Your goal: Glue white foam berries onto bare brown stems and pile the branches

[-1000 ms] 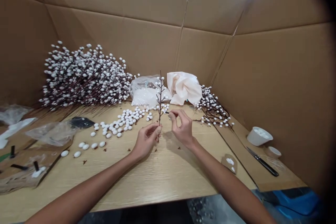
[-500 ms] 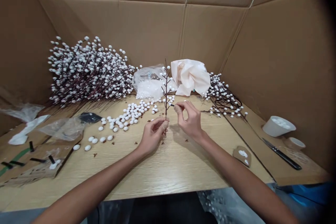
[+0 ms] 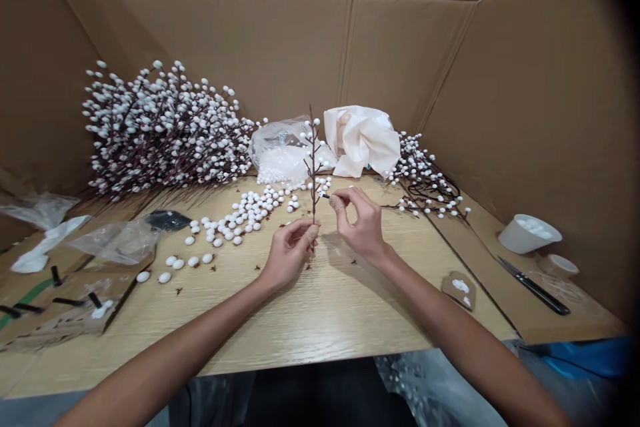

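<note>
My left hand (image 3: pixel 293 250) pinches the lower stem of a dark brown artificial twig (image 3: pixel 313 173), which stands upright with a few white berries near its top. Between the thumb and fingertips of my right hand (image 3: pixel 361 221) is a small black stick (image 3: pixel 326 196) with a white tip, held against or very close to a side shoot of the twig. Whether the tip touches the shoot is too small to tell. Loose white berries (image 3: pixel 250 210) lie in a spread on the table behind and left of my left hand.
A big pile of berry stems (image 3: pixel 165 130) stands at the back left, more stems (image 3: pixel 425 177) at the back right. Plastic bags (image 3: pixel 283 147) lie between. On the right are a white cup (image 3: pixel 529 235), a knife (image 3: pixel 537 288) and a cardboard scrap (image 3: pixel 459 289) with white paste.
The view has tilted slightly, so everything sits a little higher and further left. Both hands keep their holds, with the black stick still at the twig's side shoot.
</note>
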